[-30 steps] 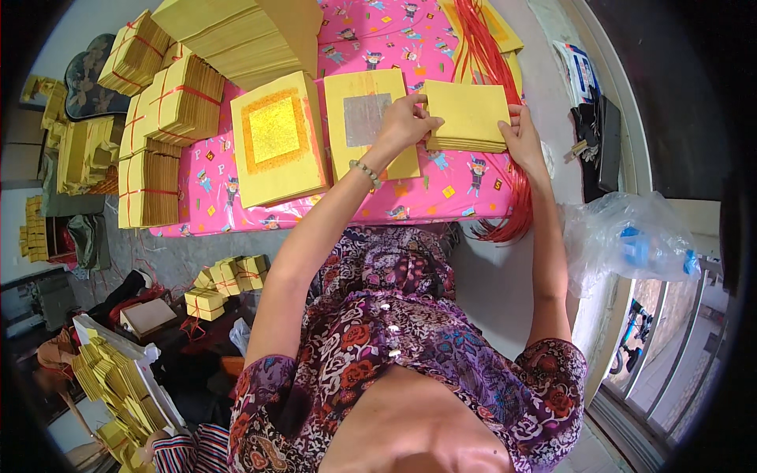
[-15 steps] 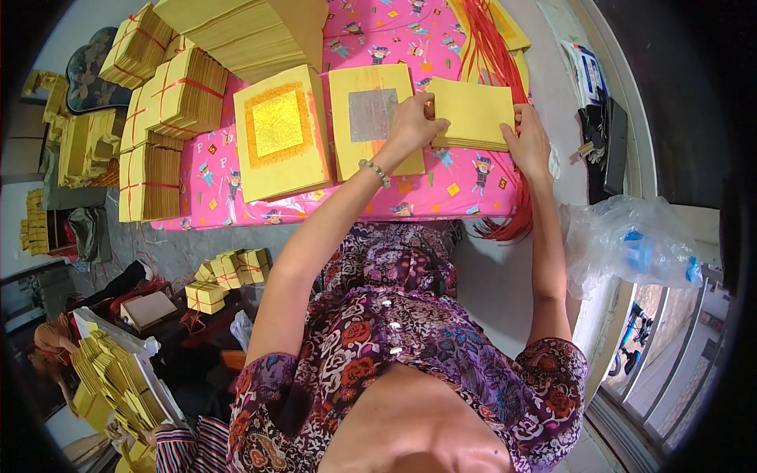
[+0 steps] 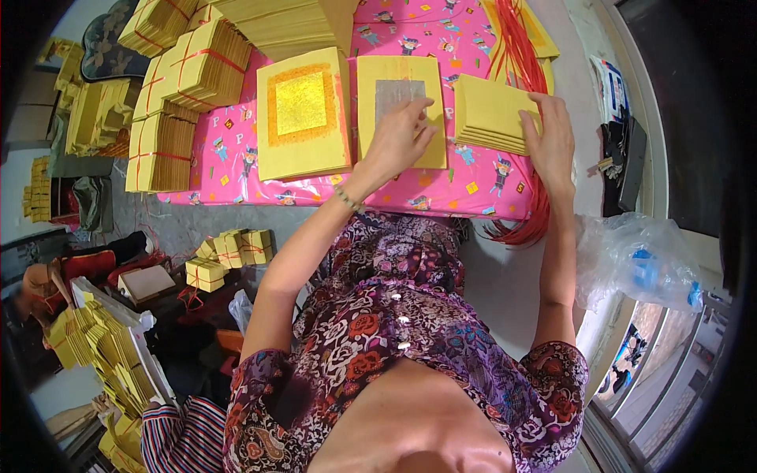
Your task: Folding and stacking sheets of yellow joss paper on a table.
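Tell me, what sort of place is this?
Probably a small paper workshop: there's a rectangular yellow paper stack, red-tied, block-shaped yellow paper bundles and long, thin red strands.

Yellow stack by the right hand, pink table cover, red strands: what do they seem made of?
Yellow stack: probably matte paper; dull face, thin layered edges.
Pink table cover: likely glossy plastic; bright glare near its front edge.
Red strands: perhaps plastic ribbon; thin, slightly shiny, though cord is possible.
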Demonstrator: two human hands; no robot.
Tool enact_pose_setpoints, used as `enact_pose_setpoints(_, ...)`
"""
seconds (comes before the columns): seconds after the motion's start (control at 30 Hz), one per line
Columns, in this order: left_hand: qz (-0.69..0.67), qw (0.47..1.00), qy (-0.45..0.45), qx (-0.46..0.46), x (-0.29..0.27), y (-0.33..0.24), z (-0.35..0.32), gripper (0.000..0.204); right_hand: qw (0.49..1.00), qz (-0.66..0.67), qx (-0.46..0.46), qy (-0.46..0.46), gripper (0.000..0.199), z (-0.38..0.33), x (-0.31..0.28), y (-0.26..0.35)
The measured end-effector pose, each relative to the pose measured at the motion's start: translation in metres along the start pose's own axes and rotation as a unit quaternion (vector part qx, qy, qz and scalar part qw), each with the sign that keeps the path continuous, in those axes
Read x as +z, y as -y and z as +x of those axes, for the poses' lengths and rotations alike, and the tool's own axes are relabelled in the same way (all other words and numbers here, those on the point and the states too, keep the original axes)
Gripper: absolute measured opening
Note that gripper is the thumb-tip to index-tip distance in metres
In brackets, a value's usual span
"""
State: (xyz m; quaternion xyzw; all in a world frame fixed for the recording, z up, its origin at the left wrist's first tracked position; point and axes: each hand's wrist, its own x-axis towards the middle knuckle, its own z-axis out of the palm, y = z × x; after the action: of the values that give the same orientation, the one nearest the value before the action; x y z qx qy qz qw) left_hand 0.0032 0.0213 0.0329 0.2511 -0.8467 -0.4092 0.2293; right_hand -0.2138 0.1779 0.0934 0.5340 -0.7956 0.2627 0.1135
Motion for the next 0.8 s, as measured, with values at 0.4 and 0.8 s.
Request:
enact_pose_setpoints(0.4, 0.269, 0.958, 0.036, 0.096, -0.032, 0.017, -0.061, 0.041, 0.911, 0.107, -0.189, 0.35, 0.029, -0.011, 0.071, 0.086)
enact_pose_setpoints(0.8, 0.255, 0.961, 0.022, 0.105, -0.032, 0.035, -0.066, 0.025, 0.892, 0.081, -0.204, 0.395, 0.032, 0.003, 0.08, 0.086)
